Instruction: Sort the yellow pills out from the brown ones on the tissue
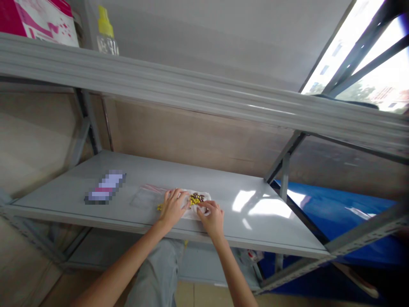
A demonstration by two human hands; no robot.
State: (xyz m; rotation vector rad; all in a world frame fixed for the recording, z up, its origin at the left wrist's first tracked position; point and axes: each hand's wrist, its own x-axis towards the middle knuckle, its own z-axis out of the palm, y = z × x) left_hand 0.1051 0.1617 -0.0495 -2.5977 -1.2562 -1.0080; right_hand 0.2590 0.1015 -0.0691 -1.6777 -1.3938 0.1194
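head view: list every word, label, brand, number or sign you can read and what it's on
No text is readable.
Pink-and-white box: printing too small and blurred.
Phone: screen pixelated, unreadable.
Clear zip bag: no lettering can be made out.
Yellow-topped bottle: no lettering can be made out.

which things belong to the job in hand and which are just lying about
Likely in use: small yellow and brown pieces; white sheet under them; clear bag by the left hand.

Likely just lying about: phone; yellow-topped bottle; pink-and-white box.
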